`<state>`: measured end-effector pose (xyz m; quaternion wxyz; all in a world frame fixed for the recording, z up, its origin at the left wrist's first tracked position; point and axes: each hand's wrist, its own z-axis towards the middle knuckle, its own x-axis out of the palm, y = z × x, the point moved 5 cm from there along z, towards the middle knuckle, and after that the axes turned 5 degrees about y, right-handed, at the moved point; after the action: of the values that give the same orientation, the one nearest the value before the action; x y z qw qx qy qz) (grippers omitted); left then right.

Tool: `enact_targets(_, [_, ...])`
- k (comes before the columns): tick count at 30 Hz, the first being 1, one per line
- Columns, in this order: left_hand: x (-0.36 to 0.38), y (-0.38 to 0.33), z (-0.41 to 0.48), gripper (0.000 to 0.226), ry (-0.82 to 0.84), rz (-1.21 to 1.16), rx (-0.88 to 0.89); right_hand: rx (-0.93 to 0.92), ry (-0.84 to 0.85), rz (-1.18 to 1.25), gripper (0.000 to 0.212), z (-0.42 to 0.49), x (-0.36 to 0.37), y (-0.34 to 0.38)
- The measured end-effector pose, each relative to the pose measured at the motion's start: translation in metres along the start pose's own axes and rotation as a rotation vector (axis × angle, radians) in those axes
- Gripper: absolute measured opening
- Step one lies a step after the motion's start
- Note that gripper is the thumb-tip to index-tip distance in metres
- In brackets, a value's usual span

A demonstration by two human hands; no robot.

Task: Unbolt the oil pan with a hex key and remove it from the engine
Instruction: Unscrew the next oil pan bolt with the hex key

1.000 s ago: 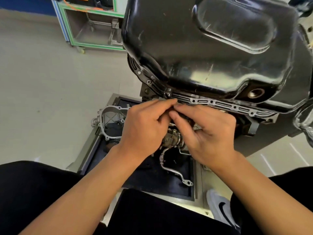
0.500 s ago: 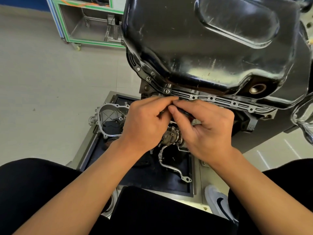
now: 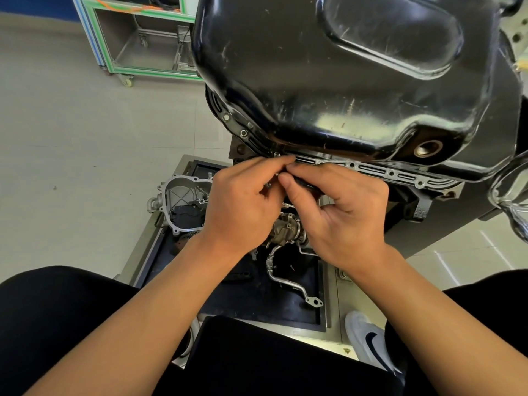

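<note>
Pinching what looks like the hex key (image 3: 304,184), your left hand (image 3: 243,204) and right hand (image 3: 343,212) meet just beneath a flange bolt (image 3: 276,153) of the oil pan (image 3: 343,81).

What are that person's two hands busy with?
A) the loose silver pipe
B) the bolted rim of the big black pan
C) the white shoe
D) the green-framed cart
B: the left hand and right hand meet at the bolted rim of the oil pan, the right pinching a dark hex key.
</note>
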<state>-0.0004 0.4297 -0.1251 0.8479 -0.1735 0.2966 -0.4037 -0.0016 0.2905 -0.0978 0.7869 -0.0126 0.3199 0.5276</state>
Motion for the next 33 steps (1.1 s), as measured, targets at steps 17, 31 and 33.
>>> enact_targets(17, [0.001, 0.002, 0.004, 0.023, 0.121, -0.024, 0.091, 0.083, -0.029, 0.053, 0.013, 0.000, 0.002, -0.006])
enact_targets(31, [-0.005, 0.017, 0.005, 0.006, -0.019, -0.059, 0.175, 0.225, -0.106, 0.339, 0.017, -0.011, 0.028, -0.008])
enact_targets(33, [-0.004, 0.021, 0.006, 0.002, 0.029, -0.061, 0.168, 0.147, -0.069, 0.256, 0.014, -0.009, 0.027, -0.008])
